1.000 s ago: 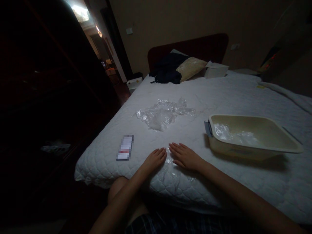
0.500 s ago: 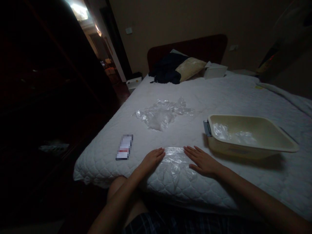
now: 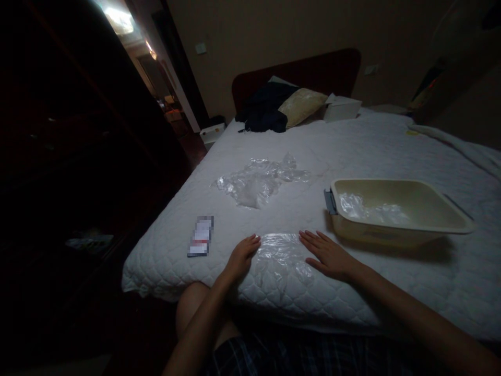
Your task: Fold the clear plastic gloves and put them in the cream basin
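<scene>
Plastic film, clear and wrinkled, lies spread near the front edge of the white quilted bed, between the left hand and the right hand. Both hands rest palm down with their fingers stretched out and gripping nothing, the left's close together at the film's left edge, the right's slightly apart by its right edge. Farther back sits a crumpled clear sheet, while a pixelated phone lies left of the left hand and a cream tub stands to the right, shiny plastic inside.
</scene>
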`<state>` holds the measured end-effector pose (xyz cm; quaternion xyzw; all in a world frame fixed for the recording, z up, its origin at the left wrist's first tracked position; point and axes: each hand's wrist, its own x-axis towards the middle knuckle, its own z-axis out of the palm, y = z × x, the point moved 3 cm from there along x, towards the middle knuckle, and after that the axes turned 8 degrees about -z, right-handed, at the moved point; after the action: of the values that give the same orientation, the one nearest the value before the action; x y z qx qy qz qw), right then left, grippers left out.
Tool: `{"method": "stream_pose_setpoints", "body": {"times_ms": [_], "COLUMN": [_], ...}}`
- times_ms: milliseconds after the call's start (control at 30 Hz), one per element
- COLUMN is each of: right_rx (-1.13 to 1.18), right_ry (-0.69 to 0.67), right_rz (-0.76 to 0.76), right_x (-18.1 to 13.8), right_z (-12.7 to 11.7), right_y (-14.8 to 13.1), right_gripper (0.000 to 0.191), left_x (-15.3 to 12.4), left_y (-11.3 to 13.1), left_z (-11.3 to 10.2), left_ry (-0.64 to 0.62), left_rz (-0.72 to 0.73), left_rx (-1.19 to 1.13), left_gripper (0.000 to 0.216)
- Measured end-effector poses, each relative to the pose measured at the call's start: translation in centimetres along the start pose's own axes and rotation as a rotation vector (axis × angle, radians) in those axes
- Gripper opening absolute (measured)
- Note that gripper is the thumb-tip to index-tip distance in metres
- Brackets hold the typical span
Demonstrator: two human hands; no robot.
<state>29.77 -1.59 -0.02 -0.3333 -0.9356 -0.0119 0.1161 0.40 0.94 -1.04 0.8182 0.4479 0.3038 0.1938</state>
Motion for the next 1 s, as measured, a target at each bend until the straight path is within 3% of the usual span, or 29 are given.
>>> {"method": "stream_pose_setpoints", "body": {"times_ms": [233, 533, 667, 800, 900, 1000], "right_rx": [-0.010, 0.027, 0.040, 0.048, 0.103, 0.264], "right_ry": [0.044, 0.037, 0.040, 0.051, 0.110, 0.265], "right_rz": [0.026, 0.026, 0.045, 0.057, 0.124, 0.294], "right_x": [-0.1, -0.2, -0.3, -0.2, -0.3, -0.3], "right_z": [-0.1, 0.1, -0.1, -0.2, -0.2, -0.1], "right_y": [-0.3, 0.0, 0.0, -0.1, 0.2, 0.9], "right_gripper": [0.061, 0.062, 0.061, 0.060, 0.057, 0.050], "left_x": [0.3, 0.7, 0.7, 0.6, 0.5, 0.4], "left_y": [0.0, 0.5, 0.7, 0.7, 0.6, 0.8], "left_z": [0.2, 0.1, 0.2, 0.5, 0.5, 0.4], "left_ry": [0.150, 0.158, 0.216, 0.222, 0.222, 0.203], "left_rz": [-0.174, -0.286, -0.361, -0.332, -0.328, -0.320], "left_rx": [-0.181, -0.293, -0.326, -0.324, -0.352, -0.335], "left_gripper": [0.033, 0.021, 0.013, 0.010, 0.011, 0.012]}}
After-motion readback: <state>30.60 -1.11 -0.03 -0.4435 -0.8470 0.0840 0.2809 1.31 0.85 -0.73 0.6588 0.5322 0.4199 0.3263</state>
